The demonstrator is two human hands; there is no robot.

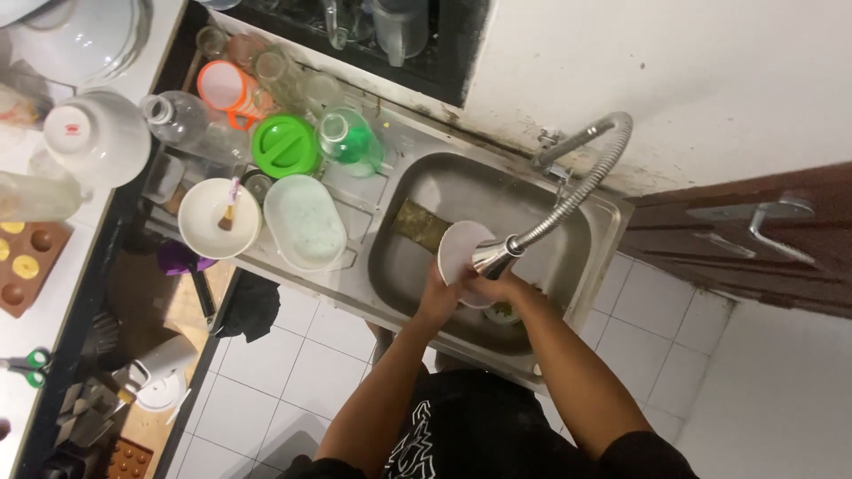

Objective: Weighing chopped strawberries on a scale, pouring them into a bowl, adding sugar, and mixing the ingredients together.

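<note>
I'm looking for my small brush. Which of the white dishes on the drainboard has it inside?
The round white bowl at the drainboard's left end: a small brush rests in it. The oval white dish beside it holds no brush.

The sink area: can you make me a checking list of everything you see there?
Surface: steel sink with a drainboard on one side.
Job's things: a white plate, tilted, held over the basin under the flexible tap's spray head.
Clutter: green lid, orange lid, glass bottles, white bowl with a small brush, white oval container, all on the drainboard.
Grippers: left hand grips the plate's lower edge; right hand is at the plate beside the spray head. Fingers partly hidden.
Cables: nothing seen.
Surroundings: white tiled floor, white wall, brown wooden door, counter with scissors.
</note>
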